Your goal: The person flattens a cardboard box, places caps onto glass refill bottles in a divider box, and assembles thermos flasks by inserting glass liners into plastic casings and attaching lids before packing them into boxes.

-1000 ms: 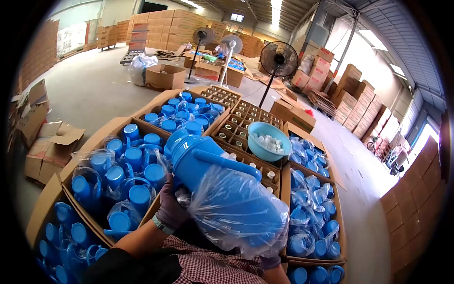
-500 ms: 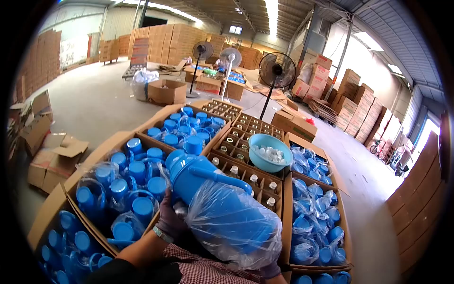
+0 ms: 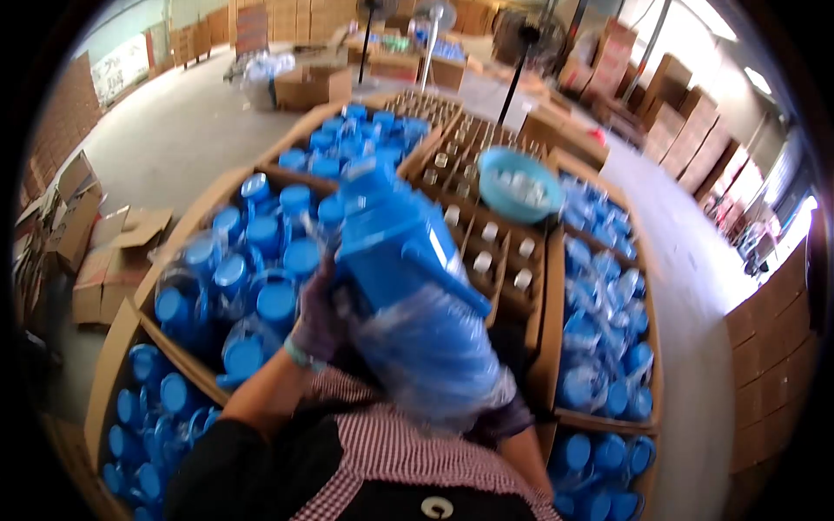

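A large blue thermos jug [image 3: 391, 252] with a side handle is held tilted in front of my chest, its lid end pointing up and away. A clear plastic bag [image 3: 434, 347] covers its lower part. My left hand [image 3: 319, 308], in a dark glove, grips the jug's left side near the upper body. At the base, my right hand [image 3: 506, 418], also gloved, is pressed against the bagged bottom; its fingers are mostly hidden. Just left stands a carton of blue jugs [image 3: 261, 234], some wrapped in plastic.
A divided carton [image 3: 473, 234] of bottle-like liners lies ahead, with a light blue basin [image 3: 519, 184] of small whitish pieces on it. More cartons of blue jugs [image 3: 599, 330] line the right. Standing fans [image 3: 528, 35] and an open cardboard box [image 3: 313, 87] are farther back.
The jug has swung more upright and its lid end has risen, with both hands still on it. The view has tipped downward, showing more of the checked apron.
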Motion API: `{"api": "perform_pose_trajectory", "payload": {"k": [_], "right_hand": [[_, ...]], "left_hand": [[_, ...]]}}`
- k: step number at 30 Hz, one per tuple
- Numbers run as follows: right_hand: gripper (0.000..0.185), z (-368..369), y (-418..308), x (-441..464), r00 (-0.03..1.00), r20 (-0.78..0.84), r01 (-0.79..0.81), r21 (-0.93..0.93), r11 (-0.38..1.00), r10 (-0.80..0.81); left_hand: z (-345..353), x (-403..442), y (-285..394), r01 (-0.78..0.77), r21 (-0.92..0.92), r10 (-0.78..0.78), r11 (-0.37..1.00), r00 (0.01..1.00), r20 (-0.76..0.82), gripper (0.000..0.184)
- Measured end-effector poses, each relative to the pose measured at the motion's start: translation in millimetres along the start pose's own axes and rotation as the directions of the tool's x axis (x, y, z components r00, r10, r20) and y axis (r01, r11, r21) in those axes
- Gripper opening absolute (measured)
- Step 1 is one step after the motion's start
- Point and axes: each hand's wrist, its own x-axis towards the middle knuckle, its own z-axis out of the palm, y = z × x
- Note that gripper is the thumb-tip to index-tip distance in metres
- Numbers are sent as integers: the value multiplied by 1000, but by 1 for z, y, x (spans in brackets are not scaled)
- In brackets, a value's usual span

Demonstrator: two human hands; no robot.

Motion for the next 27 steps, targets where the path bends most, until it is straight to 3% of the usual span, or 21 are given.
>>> {"api": "perform_pose_trajectory", "payload": {"k": [2, 3, 4, 5, 6, 7, 8, 9, 10, 11, 12, 15, 16, 17, 18, 19, 21, 22, 24, 25, 27], "right_hand": [[31, -61, 4, -9, 998, 6, -61, -61, 996, 62], [30, -54, -20, -15, 997, -72, 12, -122, 992, -21], [33, -48, -44, -20, 983, -150, 75, -195, 978, -105], [38, -41, -68, -25, 956, -226, 122, -275, 954, -187], [45, -26, -30, -25, 969, -121, 195, -167, 966, -217], [45, 1, -42, -30, 963, -73, 224, -321, 920, -260], [45, 20, -51, -36, 959, -24, 240, -465, 852, -283], [45, 17, -46, -39, 978, -94, 162, -206, 965, -184], [46, 14, -36, -40, 989, -135, 74, 74, 995, -64], [49, 11, -31, -42, 987, -147, -7, 353, 935, 63], [68, 7, -58, -45, 974, -198, -5, 461, 887, 108], [92, -21, -81, -59, 947, -320, 224, 560, 797, -42], [90, -38, -90, -69, 941, -331, 232, 495, 837, -65], [89, -57, -104, -87, 940, -321, 220, 324, 920, -112], [88, -76, -115, -104, 946, -290, 189, 126, 974, -146], [87, -94, -126, -121, 954, -256, 160, -12, 987, -157], [89, -117, -139, -156, 986, -166, 24, 15, 1000, -21], [95, -117, -143, -171, 992, -117, -29, 91, 995, 39], [111, -107, -151, -192, 968, -192, -147, 94, 985, 162], [115, -107, -149, -200, 960, -230, -167, -18, 986, 158], [123, -112, -143, -205, 954, -276, -188, -254, 949, 115]], "left_hand": [[-16, 7, 1, -28, -55, 31, 998, 998, 58, 64], [-25, 9, 0, -42, -49, 47, 998, 994, 96, 68], [-11, 4, -2, -110, 81, 116, 991, 990, -74, 76], [-9, -2, -2, -153, 181, 146, 972, 988, 48, 83], [-9, -8, -2, -212, 269, 167, 939, 969, 180, 90], [-3, -10, 2, -284, 347, 174, 894, 932, 317, 97], [29, -15, 4, -244, 298, 137, 923, 931, 338, 112], [35, -16, 6, -253, 325, 84, 911, 887, 455, 110], [43, -19, 4, -258, 370, 50, 892, 871, 489, 107], [50, -22, 1, -268, 413, 15, 871, 853, 522, 104], [57, -25, -5, -263, 470, -33, 843, 846, 533, 103], [66, -33, -28, -163, 680, -257, 715, 844, 471, 102], [66, -34, -29, -104, 718, -414, 688, 757, 506, 97], [68, -32, -36, -188, 741, -477, 644, 658, 582, 89], [75, -36, -42, -80, 752, -584, 654, 579, 569, 87], [70, -41, -52, -25, 754, -580, 656, 623, 525, 90], [70, -49, -82, -125, 715, -378, 688, 779, 500, 102], [61, -46, -90, -208, 759, -309, 617, 823, 477, 110], [59, -40, -92, -480, 851, -190, 214, 834, 518, 125], [60, -39, -98, -488, 851, -153, 195, 842, 518, 112], [75, -35, -108, -392, 911, -473, 127, 784, 403, 96]]}}
